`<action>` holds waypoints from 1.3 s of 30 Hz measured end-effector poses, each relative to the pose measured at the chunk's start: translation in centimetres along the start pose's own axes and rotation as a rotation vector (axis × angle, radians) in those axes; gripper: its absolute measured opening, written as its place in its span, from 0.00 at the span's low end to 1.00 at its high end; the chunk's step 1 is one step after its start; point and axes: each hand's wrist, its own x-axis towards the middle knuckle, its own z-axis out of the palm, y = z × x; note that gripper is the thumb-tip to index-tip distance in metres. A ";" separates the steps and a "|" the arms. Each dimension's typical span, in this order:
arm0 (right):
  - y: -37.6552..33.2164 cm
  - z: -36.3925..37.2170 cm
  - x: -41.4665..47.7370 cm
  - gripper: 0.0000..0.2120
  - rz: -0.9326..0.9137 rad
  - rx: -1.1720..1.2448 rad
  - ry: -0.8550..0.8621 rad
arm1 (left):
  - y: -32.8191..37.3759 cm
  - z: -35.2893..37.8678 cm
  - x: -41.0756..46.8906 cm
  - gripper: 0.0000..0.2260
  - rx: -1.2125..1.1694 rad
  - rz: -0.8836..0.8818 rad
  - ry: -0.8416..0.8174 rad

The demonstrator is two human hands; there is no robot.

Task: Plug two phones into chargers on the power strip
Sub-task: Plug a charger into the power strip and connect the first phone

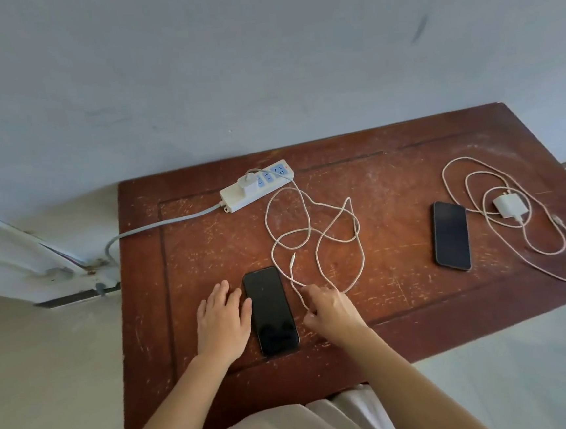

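1. The near phone (271,311) lies flat and face up on the wooden table (391,177), screen dark, close to the table's front edge; it serves as the landmark below.
2. The left hand (223,318) rests flat just left of the near phone, fingers extended and held together, palm down; its thumb and index edge touch the phone's left side. It holds nothing.
3. The right hand (331,309) sits just right of the near phone, fingers curled narrowly, pinching the braided white cable (314,232) between thumb and fingertips.
4. That cable's free connector end (292,257) lies just beyond the near phone's top right corner, not plugged into it.
5. The cable loops away behind and to the right of the near phone and runs up to a white charger (246,182) seated in the power strip (255,186).
6. The power strip lies behind the near phone near the table's back edge, its grey cord (159,225) trailing off the table's left side.
7. The second phone (451,236) lies face up well to the right of the near phone, screen dark.
8. Just beyond it on the right lies a second charger (510,205), unplugged, inside the loose coils of its own cable (551,245).
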 end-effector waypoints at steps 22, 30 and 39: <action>0.9 -5.1 -3.7 0.16 0.131 0.973 0.347 | 7.8 0.9 -0.1 0.61 0.095 -0.331 -0.114; 0.1 -6.0 -3.6 0.15 0.228 1.203 0.258 | 8.5 0.7 -0.2 0.53 -0.125 -0.450 -0.099; -3.2 -7.1 -3.4 0.31 0.105 1.064 0.204 | 6.5 -7.4 1.7 0.25 -1.582 -0.569 -0.213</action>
